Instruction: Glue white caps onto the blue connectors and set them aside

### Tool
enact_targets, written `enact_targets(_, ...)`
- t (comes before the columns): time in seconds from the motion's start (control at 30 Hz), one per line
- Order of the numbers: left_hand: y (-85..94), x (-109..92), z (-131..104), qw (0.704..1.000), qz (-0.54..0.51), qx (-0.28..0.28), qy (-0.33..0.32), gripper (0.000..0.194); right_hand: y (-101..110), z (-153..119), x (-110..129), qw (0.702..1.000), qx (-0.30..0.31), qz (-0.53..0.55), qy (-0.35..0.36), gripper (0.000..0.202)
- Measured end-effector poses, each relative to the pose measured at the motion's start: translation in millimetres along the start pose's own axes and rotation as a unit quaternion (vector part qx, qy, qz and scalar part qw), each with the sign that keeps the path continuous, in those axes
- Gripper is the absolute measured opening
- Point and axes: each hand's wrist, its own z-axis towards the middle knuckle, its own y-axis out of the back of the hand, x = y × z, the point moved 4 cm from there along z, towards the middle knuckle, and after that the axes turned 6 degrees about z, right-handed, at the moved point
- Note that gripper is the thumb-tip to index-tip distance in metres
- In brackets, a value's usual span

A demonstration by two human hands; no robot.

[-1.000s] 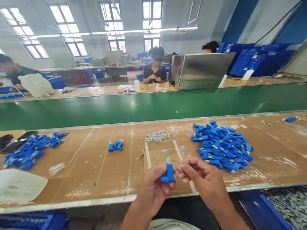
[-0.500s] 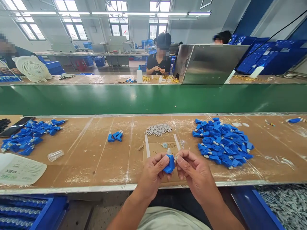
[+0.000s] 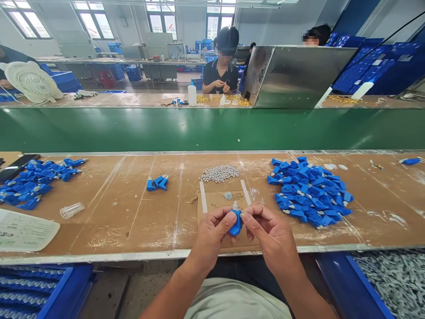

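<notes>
My left hand (image 3: pixel 214 232) is closed round a blue plastic part (image 3: pixel 236 227), thumb across its face. The part stands nearly upright, its pale nozzle-like tip (image 3: pixel 235 205) pointing up. At the part's right side, my right hand (image 3: pixel 270 230) pinches a small pale piece (image 3: pixel 242 214) between thumb and forefinger; the fingers mostly hide it. Beyond my hands lies a heap of small grey pieces (image 3: pixel 219 173). Similar blue parts form a large pile (image 3: pixel 308 192) to the right, a small cluster (image 3: pixel 157 183) left of centre and another pile (image 3: pixel 40 179) at far left.
A clear plastic cup (image 3: pixel 72 210) lies on its side near a white bottle-shaped sheet (image 3: pixel 28 229). Blue crates stand below the bench, one left (image 3: pixel 63 290) and one right (image 3: pixel 365 283). Across a green belt (image 3: pixel 159 128), a co-worker (image 3: pixel 221 66) handles small parts.
The view has tilted slightly down and shifted. My right fingertips have come closer to the blue part's side with the small pale piece; my left hand keeps its hold.
</notes>
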Motion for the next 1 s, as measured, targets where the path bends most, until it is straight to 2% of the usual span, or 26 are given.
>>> enact_targets(0.17, -0.8, -4, 2, 0.998, 0.048, -0.018, -0.028, 0.031, -1, 1, 11, 0.997, -0.017, -0.069, 0.023, 0.021)
enact_targets(0.27, -0.7, -9, 3, 0.996, 0.074, -0.015, -0.038, 0.033, 2, 2, 8, 0.997, -0.019, -0.075, 0.02, 0.022)
enact_targets(0.57, 2.4, -4, 4, 0.997, 0.077, 0.024, -0.012, 0.035, 8, 6, -14, 0.992, -0.008, 0.1, -0.072, 0.026)
enact_targets(0.67, 2.4, -5, 5, 0.994, 0.099, 0.034, -0.009, 0.037, 7, 8, -14, 0.988, -0.01, 0.119, -0.095, 0.031)
enact_targets(0.87, 2.8, -17, 7, 0.973, 0.218, 0.042, -0.058, 0.041, 9, 11, -17, 0.983, 0.005, 0.136, -0.127, 0.033)
enact_targets(1.0, 4.9, -15, 6, 0.979, 0.191, 0.04, -0.052, 0.042, 8, 9, -22, 0.978, 0.015, 0.153, -0.142, 0.035)
